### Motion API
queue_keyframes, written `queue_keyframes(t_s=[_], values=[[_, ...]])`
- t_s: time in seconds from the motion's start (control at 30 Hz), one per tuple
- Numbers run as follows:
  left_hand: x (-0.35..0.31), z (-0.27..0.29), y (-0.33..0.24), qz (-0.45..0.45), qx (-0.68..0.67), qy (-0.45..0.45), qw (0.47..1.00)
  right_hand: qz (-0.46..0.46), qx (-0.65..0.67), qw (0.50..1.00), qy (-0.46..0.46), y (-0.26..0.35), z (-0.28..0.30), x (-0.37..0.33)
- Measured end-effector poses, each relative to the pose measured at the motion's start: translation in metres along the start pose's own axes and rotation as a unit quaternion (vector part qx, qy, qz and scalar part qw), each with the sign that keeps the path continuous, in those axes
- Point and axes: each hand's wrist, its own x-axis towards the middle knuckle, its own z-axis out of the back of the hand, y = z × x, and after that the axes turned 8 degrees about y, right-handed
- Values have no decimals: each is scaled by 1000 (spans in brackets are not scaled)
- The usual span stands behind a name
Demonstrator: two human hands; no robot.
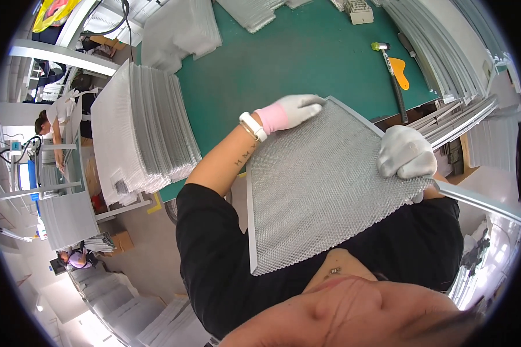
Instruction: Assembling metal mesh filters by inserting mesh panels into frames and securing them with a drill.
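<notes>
A silver metal mesh panel is tilted in front of my chest. Slim metal frame strips edge its left side and its upper right side, while the lower edge shows bare mesh. My left hand, in a white glove with a pink cuff, is closed on the far edge by the top corner. On the right, my gloved right hand has its fingers curled over the panel's edge. From beneath that hand a metal strip sticks out to the right; how it meets the panel is hidden.
Ahead is a green-topped table. A hammer and an orange scraper lie at its right. Stacked mesh sheets stand left; long metal strips are piled right. A co-worker is at the far left.
</notes>
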Motion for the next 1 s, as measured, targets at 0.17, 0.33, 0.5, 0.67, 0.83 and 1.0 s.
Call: queue_keyframes(t_s=[0.17,0.33,0.5,0.67,0.83,1.0], values=[[-102,28,-67,-195,-227,-18,954,-82,-29,996,-4,-10,17,14],[-170,-20,-115,-364,15,-513,777,-194,-49,967,-157,-52,21,60],[-146,-22,-117,-402,78,-618,671,-200,-56,975,-81,-58,28,58],[-135,-20,-110,-497,43,-463,733,-72,13,997,-33,-40,34,34],[-163,-51,-80,-433,78,-218,871,72,188,972,120,-55,15,2],[-154,-74,-69,-272,63,-176,944,-17,60,968,244,1,38,-3]])
